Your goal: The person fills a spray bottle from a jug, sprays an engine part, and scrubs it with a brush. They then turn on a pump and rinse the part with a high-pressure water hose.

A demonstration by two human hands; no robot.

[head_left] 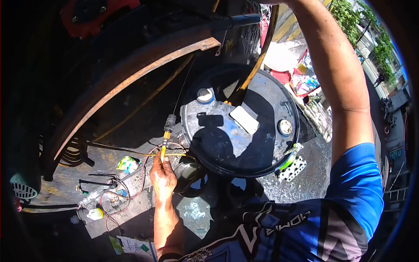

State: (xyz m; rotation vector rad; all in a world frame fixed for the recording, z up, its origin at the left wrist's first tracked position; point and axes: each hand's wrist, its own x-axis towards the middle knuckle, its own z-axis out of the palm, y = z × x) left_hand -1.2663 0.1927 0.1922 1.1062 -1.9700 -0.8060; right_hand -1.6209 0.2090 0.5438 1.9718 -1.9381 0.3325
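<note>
Pinching the yellow tool [164, 147], left hand [162, 177] grip sits below it.

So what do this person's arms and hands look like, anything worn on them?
Both hands are bare, with no gloves showing. The left hand and its forearm are uncovered, with nothing on the wrist. The right arm is bare from the upper arm outward, below a short blue sleeve of a printed jersey; its hand is out of frame.
</note>
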